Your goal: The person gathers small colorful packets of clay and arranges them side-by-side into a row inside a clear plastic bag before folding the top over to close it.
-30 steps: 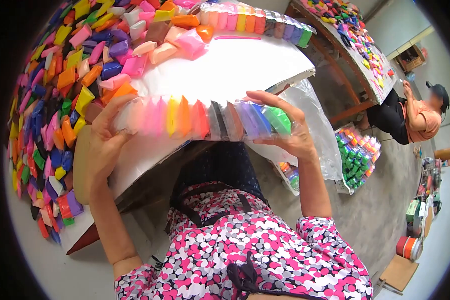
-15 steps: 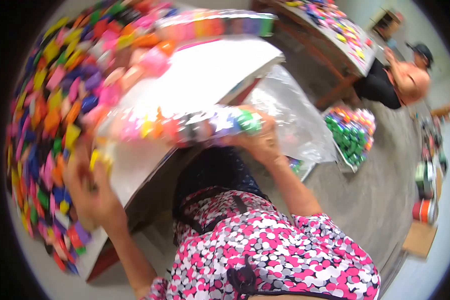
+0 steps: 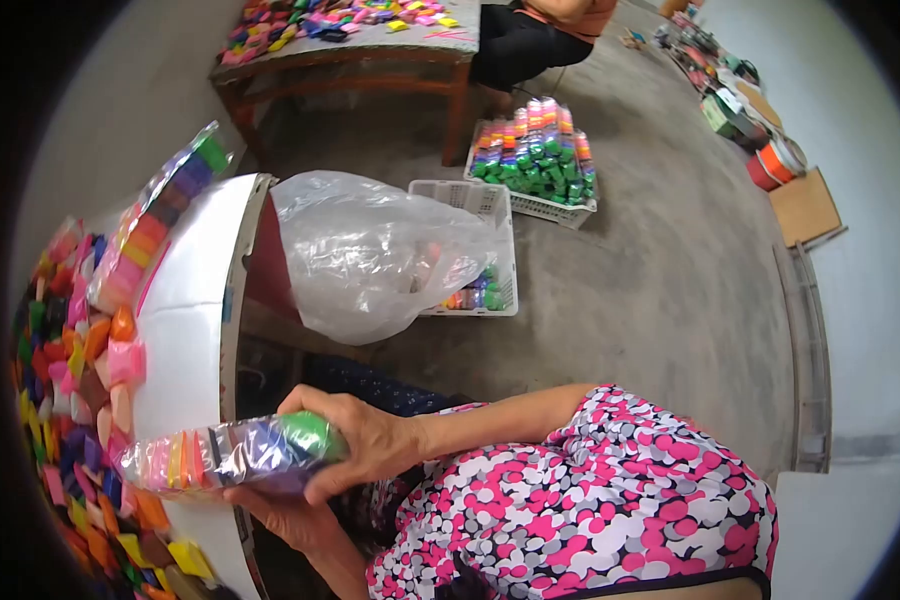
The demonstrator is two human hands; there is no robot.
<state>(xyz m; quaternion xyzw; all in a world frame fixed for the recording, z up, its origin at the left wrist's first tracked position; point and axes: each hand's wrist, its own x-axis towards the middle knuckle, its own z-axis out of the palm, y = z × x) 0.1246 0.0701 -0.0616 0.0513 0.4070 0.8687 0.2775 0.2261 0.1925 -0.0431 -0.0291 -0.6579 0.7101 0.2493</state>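
A long clear pack of coloured clay pieces (image 3: pixel 235 455) lies across both hands, over the table's near edge. My right hand (image 3: pixel 370 440) is closed around its green end. Beneath the middle of the pack, my left hand (image 3: pixel 300 522) presses its fingers against the underside, partly hidden by it. A second clear pack (image 3: pixel 160 215) rests farther up on the white table surface (image 3: pixel 185 350). Loose wrapped pieces (image 3: pixel 80 400) in many colours are heaped along the left side of the table.
A clear plastic bag (image 3: pixel 370 255) hangs beside the table, partly over a white crate (image 3: pixel 511 250) with packs inside. Another crate (image 3: pixel 550 210) is piled with packs. A person (image 3: pixel 535 45) sits by a second table (image 3: pixel 345 60). A red bucket (image 3: pixel 770 165) stands at the wall.
My view has turned toward the right. My left hand has come from the loose pieces to the underside of the pack. My right hand still grips the green end.
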